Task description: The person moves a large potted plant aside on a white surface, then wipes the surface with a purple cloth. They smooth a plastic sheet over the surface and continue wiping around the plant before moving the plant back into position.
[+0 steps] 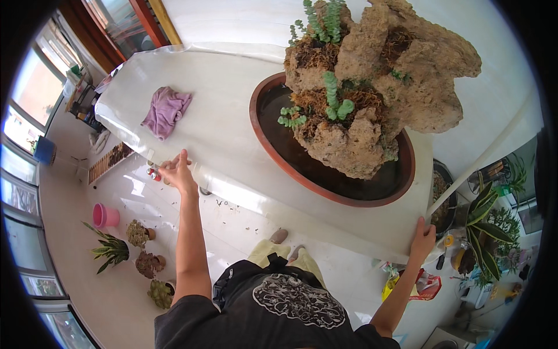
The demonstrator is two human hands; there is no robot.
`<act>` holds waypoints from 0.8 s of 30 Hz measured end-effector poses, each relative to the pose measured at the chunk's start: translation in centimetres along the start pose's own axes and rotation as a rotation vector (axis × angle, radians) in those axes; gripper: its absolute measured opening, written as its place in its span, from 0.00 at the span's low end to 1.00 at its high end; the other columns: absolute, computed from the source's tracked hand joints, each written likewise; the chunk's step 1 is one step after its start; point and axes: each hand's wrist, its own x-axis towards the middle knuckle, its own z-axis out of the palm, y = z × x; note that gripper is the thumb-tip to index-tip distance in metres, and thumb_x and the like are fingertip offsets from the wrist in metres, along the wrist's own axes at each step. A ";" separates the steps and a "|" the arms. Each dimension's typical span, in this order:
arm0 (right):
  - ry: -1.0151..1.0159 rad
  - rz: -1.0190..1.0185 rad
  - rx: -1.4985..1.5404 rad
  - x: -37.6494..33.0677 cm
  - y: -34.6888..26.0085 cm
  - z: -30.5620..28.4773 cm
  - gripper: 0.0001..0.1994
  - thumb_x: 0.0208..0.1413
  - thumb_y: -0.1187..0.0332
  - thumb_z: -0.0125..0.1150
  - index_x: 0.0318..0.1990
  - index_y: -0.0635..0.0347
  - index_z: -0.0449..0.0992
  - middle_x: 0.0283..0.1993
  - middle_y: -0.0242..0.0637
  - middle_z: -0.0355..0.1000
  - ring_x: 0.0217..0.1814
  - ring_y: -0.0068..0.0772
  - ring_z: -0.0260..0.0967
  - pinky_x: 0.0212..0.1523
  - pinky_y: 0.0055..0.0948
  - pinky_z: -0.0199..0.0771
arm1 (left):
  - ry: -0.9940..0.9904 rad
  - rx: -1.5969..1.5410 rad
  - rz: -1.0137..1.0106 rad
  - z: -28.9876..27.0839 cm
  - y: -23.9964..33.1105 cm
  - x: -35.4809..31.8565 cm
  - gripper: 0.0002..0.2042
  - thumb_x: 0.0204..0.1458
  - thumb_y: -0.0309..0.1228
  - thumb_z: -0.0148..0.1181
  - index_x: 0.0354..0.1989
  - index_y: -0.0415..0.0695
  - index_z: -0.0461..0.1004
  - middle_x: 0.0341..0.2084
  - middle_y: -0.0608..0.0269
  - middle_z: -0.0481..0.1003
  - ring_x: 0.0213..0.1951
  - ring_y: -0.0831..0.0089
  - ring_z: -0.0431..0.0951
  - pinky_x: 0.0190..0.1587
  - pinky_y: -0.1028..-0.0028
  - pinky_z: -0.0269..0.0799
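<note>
A long white table (226, 134) with a glossy, see-through cover stands before me. At its near left edge is my left hand (179, 171), thumb raised and fingers apart, with nothing visible in it. My right hand (423, 235) is closed over the cover's edge at the near right corner, its fingers curled and partly hidden. A crumpled purple cloth (167, 112) lies beyond my left hand. Between and beyond both hands sits a brown oval basin (285, 166) of dark water, holding a large tan rock (401, 70) with green succulents (332, 99) growing in it.
A pale thin strip (482, 154) slants up from beside my right hand. Potted snake plants (485, 230) and a red and yellow bag (427, 286) are at the right. Small plants (139, 232) and a pink bucket (106, 216) stand on the floor at left.
</note>
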 end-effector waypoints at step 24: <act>0.215 -0.453 -0.040 -0.9 -3.5 -1.6 0.14 0.53 0.72 0.59 0.48 0.63 0.72 0.46 0.48 0.71 0.49 0.52 0.68 0.51 0.42 0.68 | -0.219 0.195 0.371 3.1 6.0 -6.8 0.27 0.61 0.39 0.55 0.64 0.37 0.59 0.62 0.48 0.59 0.63 0.58 0.60 0.66 0.61 0.54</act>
